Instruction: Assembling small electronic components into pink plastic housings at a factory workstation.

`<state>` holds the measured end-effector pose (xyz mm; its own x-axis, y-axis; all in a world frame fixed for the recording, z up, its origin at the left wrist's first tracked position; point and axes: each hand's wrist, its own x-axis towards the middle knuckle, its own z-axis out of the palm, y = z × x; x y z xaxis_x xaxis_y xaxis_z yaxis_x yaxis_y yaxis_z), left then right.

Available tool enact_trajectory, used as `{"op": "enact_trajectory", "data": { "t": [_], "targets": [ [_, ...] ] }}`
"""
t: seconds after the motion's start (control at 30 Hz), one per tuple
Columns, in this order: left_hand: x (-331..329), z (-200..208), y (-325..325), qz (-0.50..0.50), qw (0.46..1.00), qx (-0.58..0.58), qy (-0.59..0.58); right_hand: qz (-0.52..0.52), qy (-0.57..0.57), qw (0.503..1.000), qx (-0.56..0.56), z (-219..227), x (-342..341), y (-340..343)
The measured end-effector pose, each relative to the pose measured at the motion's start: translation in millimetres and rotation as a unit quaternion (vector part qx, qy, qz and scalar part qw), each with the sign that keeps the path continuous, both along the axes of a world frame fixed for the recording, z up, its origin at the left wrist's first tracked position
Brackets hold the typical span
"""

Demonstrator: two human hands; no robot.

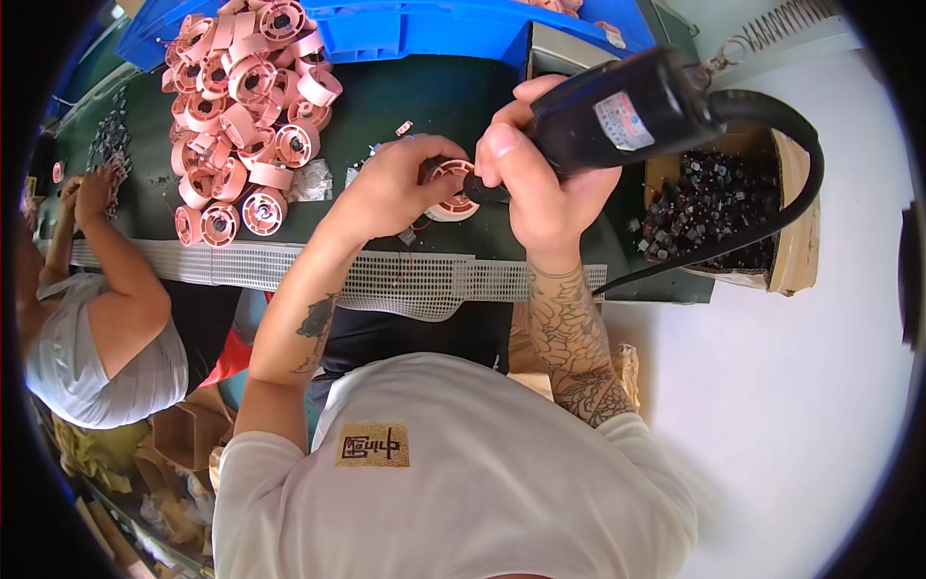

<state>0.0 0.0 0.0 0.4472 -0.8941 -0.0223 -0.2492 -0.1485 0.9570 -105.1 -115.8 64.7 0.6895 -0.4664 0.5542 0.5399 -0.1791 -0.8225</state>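
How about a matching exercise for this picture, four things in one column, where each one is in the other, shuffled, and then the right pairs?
Things:
1. black power tool
2. single pink ring part
3. cardboard box
4. blue bin

Places:
A. along the far side of the bench
B. at the fingertips of the left hand
C. in the right hand
D. at the right, holding small dark parts

Right pairs: 1-C, 2-B, 3-D, 4-A

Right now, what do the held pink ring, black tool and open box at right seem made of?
Held pink ring: probably plastic, satin; moulded-looking spokes. Black tool: smooth, semi-gloss; soft highlights fit plastic or painted metal, can't tell. Open box: likely cardboard, matte tan, bent flap.
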Motion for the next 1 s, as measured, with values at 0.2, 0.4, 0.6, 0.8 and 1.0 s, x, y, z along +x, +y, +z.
{"op": "enact_trajectory", "data": {
  "t": [0.2,0.4,0.6,0.8,1.0],
  "targets": [
    [-1,3,3,0.036,0.996,-0.001,-0.083,-0.026,-0.014,0.999,0.03,4,-1,4],
    [-26,23,20,0.035,0.922,-0.069,-0.38,-0.06,-0.094,0.989,0.101,16,-33,-6],
    [15,53,23,0.135,0.935,-0.179,-0.276,-0.072,-0.073,0.987,0.125,9,-59,-16],
    [211,85,71,0.378,0.724,0.097,-0.568,-0.11,-0.018,0.989,0.098,-3,-76,-17],
    [231,97,-17,0.286,0.761,0.028,-0.581,-0.109,-0.025,0.98,0.165,-4,-79,-7]
  ]
}}
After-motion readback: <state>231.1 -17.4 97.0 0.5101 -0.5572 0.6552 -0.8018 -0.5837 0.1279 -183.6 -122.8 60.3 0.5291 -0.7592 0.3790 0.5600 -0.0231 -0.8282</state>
